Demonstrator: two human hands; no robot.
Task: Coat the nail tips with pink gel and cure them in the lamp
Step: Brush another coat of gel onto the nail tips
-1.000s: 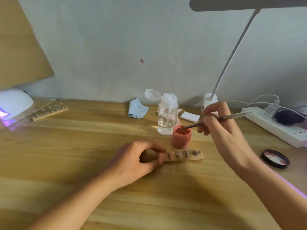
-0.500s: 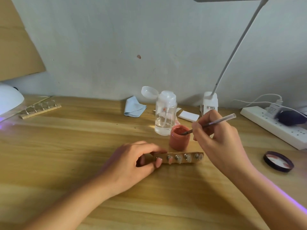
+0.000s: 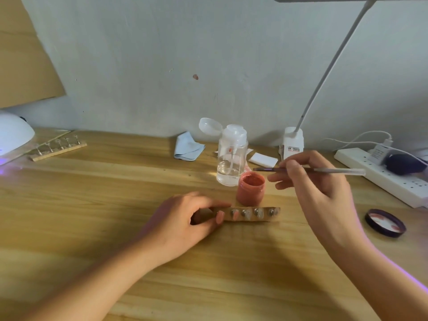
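A wooden strip (image 3: 251,218) carrying several nail tips lies mid-table. My left hand (image 3: 183,218) pinches its left end between thumb and fingers. Just behind the strip stands an open jar of pink gel (image 3: 250,188). My right hand (image 3: 317,188) holds a thin brush (image 3: 324,170) nearly level, its bristle end hanging just above and behind the jar, clear of the gel. The white curing lamp (image 3: 12,135) sits at the far left edge, glowing purple underneath. A second wooden strip of nail tips (image 3: 58,148) lies beside it.
A clear pump bottle (image 3: 231,156) with its cap flipped open stands behind the jar. Beside it lie a blue cloth (image 3: 187,147) and white pads (image 3: 262,159). A desk lamp base (image 3: 293,143), a power strip (image 3: 382,174) and the jar's black lid (image 3: 385,223) occupy the right.
The brush tip has lifted out of the pink gel jar and now hangs level above it. My left hand keeps hold of the strip.
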